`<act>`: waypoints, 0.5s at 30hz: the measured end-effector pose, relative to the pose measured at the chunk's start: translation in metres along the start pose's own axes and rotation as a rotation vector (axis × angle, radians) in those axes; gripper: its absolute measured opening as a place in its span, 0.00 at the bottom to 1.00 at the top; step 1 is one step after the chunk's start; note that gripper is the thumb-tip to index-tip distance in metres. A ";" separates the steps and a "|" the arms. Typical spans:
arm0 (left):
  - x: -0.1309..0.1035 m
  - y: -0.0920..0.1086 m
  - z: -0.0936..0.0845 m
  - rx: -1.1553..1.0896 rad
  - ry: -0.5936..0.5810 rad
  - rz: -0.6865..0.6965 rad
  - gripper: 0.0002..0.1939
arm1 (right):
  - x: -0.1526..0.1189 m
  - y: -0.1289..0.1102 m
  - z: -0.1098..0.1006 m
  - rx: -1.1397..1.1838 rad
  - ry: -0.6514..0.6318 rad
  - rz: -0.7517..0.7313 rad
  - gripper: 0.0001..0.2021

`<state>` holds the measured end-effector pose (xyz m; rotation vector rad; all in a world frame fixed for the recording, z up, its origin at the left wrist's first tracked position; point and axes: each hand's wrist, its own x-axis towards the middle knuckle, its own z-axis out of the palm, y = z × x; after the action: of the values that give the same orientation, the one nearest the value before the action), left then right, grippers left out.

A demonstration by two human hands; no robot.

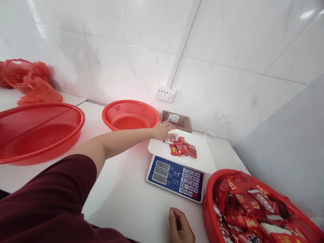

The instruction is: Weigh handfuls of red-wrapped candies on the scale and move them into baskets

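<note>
My left hand (165,131) reaches over the white scale pan (204,158), its fingers stretched out at the back edge of a small pile of red candy packets (180,149). The fingertips come close to a red-and-white packet; whether they touch it I cannot tell. Below the pan is the scale's blue keypad panel (176,179), with three small displays on its left side. Near the table's front edge, my right hand (181,236) is loosely curled with nothing visible in it. To its right stands a red basket (209,206) heaped with red packets (255,218).
A red mesh basket (130,124) stands behind my left forearm, and a larger one (48,141) sits at left. Red plastic bags (36,82) lie at the far left. Behind the scale, a cardboard box (183,122) rests near the tiled wall, under a socket (166,94).
</note>
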<state>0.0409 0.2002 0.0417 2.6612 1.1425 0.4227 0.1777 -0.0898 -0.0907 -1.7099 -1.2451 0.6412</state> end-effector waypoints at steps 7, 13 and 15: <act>-0.033 -0.030 -0.021 0.035 -0.055 -0.039 0.31 | -0.001 -0.004 0.000 -0.036 -0.023 0.006 0.19; -0.034 -0.014 -0.004 0.067 -0.141 0.118 0.32 | -0.003 -0.006 -0.001 -0.063 -0.018 0.018 0.19; -0.031 -0.008 0.003 0.070 -0.177 0.133 0.33 | -0.003 -0.006 -0.001 -0.059 -0.009 0.017 0.19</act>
<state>0.0164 0.1830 0.0308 2.7800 0.9490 0.1670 0.1744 -0.0927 -0.0852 -1.7695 -1.2684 0.6290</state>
